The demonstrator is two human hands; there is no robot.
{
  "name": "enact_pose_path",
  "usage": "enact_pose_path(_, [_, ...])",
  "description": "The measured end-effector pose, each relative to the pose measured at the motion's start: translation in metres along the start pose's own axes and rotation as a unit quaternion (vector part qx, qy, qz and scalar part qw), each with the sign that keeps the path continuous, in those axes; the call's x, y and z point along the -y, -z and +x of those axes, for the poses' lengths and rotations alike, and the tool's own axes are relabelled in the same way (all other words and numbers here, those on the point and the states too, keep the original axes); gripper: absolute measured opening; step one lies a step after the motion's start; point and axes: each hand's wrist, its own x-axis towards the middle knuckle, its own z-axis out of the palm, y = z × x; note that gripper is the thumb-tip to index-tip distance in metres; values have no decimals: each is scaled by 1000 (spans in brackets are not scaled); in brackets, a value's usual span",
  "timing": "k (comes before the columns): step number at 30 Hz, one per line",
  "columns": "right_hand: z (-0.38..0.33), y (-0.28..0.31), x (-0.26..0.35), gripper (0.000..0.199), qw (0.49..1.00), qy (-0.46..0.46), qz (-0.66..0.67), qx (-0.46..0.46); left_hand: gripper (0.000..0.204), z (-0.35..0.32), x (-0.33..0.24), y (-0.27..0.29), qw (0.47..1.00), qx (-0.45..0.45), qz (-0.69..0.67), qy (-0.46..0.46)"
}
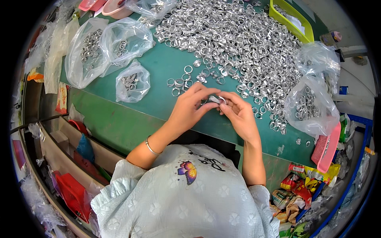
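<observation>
My left hand (191,106) and my right hand (240,114) meet at the near edge of the green table. Between their fingertips is a silver ring (214,99), which my left thumb and forefinger pinch. The fingers of my right hand are curled in against it, closed on a ring as well; its outline is partly covered by the fingers. A small group of loose rings (187,70) lies just beyond my left hand. Past both hands spreads a big heap of silver rings (234,35).
Clear bags with rings stand on the left, the smallest bag (143,81) nearest me. Another bag of rings (307,127) lies at right, above a pink basket (333,144). A yellow-green basket (291,22) is at the far right. An open drawer (97,141) flanks me on the left.
</observation>
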Motion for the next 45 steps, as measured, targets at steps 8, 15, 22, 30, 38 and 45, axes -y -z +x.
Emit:
enact_pose_path(8, [-14,-10,10,28,958,139,-226,-112,19,0,1,-2,997,27,-37,-65])
enact_pose_path(15, [-26,-8,23,26,983,44,-150,-92,22,-8,-21,5,992,44,-16,-119])
enact_pose_path(22, [-28,-16,27,22,965,104,-221,-97,16,-17,-12,0,998,5,-14,-62])
enact_pose_path(30, [-3,4,-10,21,961,103,-228,-121,14,4,16,-20,998,25,0,-55])
enact_pose_path(38, [-26,-14,-4,19,938,135,-300,-113,11,-26,7,-25,999,-24,-43,-5])
enact_pose_path(45, [-27,-15,0,12,933,154,-305,-110,10,-30,-2,-23,989,3,-105,108])
